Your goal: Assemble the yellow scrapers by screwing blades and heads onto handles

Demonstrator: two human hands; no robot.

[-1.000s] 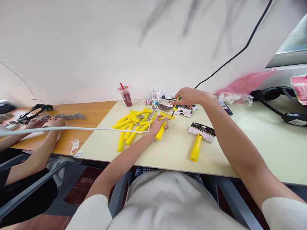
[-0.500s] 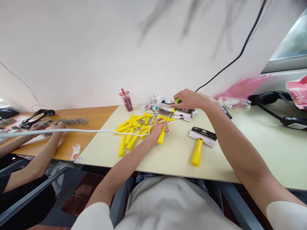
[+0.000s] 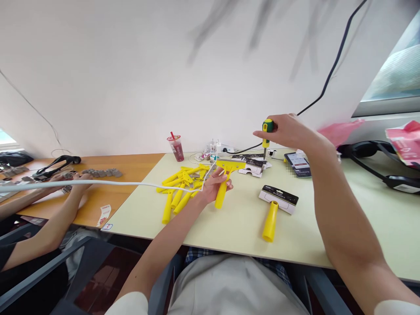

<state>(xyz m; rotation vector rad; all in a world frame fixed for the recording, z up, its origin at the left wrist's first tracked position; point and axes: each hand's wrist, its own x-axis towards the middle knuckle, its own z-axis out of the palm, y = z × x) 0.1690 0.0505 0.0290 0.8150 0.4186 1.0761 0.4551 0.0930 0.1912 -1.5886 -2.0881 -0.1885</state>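
My left hand [image 3: 215, 186] is closed round a yellow scraper [image 3: 222, 192], whose wide head faces away from me. In my right hand [image 3: 288, 129] is a screwdriver [image 3: 266, 133] with a green and yellow handle, held upright, its shaft pointing down and apart from the scraper. Left of my left hand lies a pile of yellow scraper handles [image 3: 179, 194]. Another yellow scraper [image 3: 271, 221], its head covered by a black and white card sleeve [image 3: 278, 199], rests on the table nearer me. More card sleeves [image 3: 252, 166] lie below the screwdriver tip.
A drink cup [image 3: 176, 148] with a red straw stands at the back near plugs and cables. A phone [image 3: 298, 165] and a black headset [image 3: 387, 164] lie to the right. A white cable [image 3: 131, 183] crosses the view. At left a co-worker's hands [image 3: 77, 180] handle small grey parts.
My right hand has lifted the screwdriver and moved right, away from the scraper. My left hand has turned so the scraper's head shows more fully. The view has shifted slightly.
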